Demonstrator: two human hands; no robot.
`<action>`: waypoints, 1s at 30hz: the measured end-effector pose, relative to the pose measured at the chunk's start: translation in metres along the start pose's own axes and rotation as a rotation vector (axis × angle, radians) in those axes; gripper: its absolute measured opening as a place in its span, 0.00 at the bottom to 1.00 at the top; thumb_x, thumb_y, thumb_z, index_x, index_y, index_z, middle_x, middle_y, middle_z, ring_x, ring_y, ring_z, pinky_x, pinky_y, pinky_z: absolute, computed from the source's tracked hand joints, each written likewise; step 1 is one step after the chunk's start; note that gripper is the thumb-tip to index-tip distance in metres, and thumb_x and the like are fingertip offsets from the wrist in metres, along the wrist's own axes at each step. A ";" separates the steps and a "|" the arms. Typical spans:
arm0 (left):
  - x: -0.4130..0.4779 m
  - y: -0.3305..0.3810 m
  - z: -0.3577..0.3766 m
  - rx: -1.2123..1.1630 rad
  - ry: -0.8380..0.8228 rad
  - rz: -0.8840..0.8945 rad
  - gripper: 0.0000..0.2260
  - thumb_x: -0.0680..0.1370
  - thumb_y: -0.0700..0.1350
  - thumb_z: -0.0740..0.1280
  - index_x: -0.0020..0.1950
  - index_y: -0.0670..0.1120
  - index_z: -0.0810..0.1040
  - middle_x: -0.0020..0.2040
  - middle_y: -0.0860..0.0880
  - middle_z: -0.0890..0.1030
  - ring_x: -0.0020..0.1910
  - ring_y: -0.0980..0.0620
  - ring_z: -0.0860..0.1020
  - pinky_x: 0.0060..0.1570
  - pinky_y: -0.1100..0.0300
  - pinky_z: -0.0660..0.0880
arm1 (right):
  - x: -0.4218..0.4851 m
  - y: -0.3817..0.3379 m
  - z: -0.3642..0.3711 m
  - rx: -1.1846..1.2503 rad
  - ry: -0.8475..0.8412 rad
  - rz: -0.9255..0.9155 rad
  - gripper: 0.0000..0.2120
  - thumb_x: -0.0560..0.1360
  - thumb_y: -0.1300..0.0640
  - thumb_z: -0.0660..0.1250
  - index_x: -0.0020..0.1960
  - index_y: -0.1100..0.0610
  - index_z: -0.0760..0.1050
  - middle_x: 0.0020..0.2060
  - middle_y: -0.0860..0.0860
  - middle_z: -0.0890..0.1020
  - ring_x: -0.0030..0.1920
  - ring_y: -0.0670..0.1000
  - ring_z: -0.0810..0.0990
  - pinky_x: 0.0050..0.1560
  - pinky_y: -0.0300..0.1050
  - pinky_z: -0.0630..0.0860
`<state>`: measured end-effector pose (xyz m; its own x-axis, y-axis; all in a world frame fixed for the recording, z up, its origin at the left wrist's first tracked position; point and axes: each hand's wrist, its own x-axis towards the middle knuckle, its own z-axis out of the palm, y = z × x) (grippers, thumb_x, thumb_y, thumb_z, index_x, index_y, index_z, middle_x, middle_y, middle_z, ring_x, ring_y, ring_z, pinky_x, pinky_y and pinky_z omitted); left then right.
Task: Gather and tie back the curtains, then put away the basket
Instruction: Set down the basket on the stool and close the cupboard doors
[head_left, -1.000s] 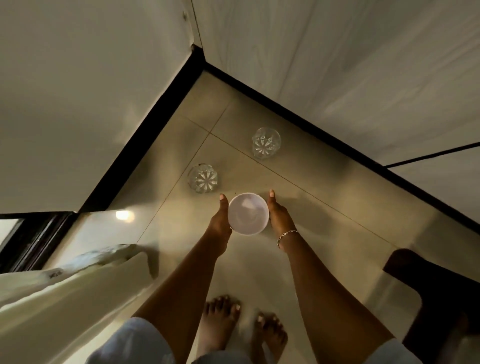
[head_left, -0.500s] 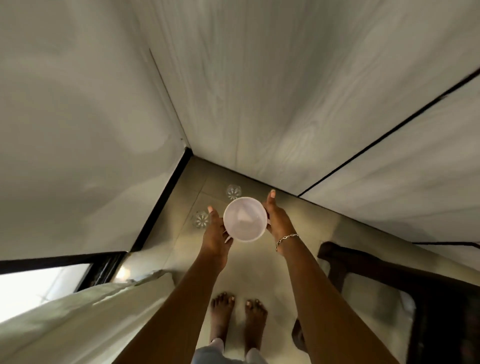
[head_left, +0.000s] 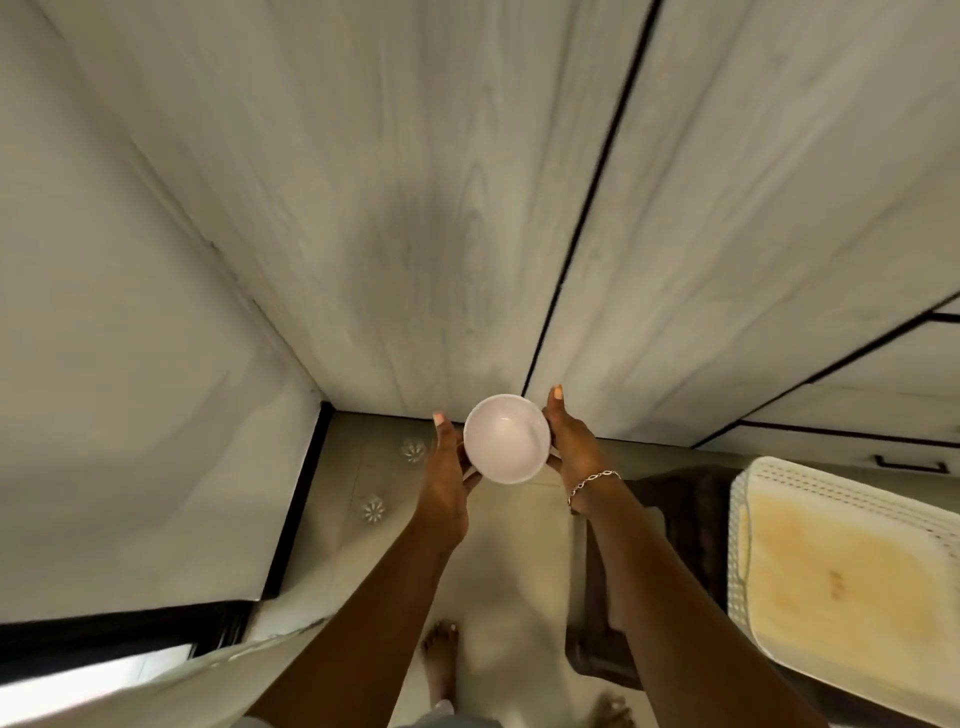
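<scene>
A small round white bowl (head_left: 506, 438) is held at waist height between both hands. My left hand (head_left: 445, 480) presses its left side and my right hand (head_left: 571, 447), with a thin bracelet on the wrist, cups its right side. A white perforated basket (head_left: 740, 519) with a yellowish cloth inside sits at the right on a dark stool. A pale curtain (head_left: 171, 686) shows at the bottom left by the window.
Two clear drinking glasses (head_left: 414, 450) (head_left: 373, 508) stand on the tiled floor near the corner. Pale wood-grain cupboard doors (head_left: 467, 208) rise ahead. A dark stool (head_left: 691, 525) is at the right. My bare feet (head_left: 439, 654) are below.
I have straightened up, lifting the bowl from floor level to waist height. The view has swung up and right, bringing the basket on the stool into sight.
</scene>
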<state>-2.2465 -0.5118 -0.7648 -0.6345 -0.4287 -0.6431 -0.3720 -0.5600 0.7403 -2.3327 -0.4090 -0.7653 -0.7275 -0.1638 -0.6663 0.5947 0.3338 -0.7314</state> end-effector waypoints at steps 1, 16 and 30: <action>-0.007 0.001 0.014 0.020 -0.026 0.016 0.24 0.79 0.59 0.48 0.53 0.42 0.75 0.53 0.44 0.78 0.53 0.46 0.75 0.46 0.57 0.74 | -0.004 -0.002 -0.015 0.030 0.018 0.008 0.28 0.77 0.38 0.49 0.59 0.59 0.74 0.59 0.57 0.77 0.55 0.56 0.75 0.65 0.55 0.71; -0.077 -0.092 0.231 0.179 -0.278 -0.027 0.23 0.80 0.58 0.49 0.55 0.41 0.73 0.53 0.45 0.77 0.48 0.50 0.77 0.41 0.61 0.74 | -0.033 0.041 -0.267 0.112 0.250 0.027 0.30 0.77 0.37 0.49 0.61 0.61 0.74 0.61 0.58 0.76 0.61 0.59 0.74 0.66 0.59 0.69; -0.059 -0.194 0.342 0.447 -0.390 -0.222 0.24 0.80 0.59 0.46 0.71 0.49 0.63 0.69 0.43 0.69 0.64 0.44 0.69 0.67 0.50 0.64 | 0.009 0.129 -0.379 0.225 0.309 0.157 0.21 0.80 0.42 0.48 0.38 0.53 0.69 0.52 0.60 0.75 0.59 0.63 0.74 0.59 0.56 0.73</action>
<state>-2.3687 -0.1350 -0.8036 -0.6784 0.0008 -0.7347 -0.7169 -0.2197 0.6616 -2.3925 -0.0152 -0.8111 -0.6698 0.1705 -0.7227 0.7419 0.1153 -0.6605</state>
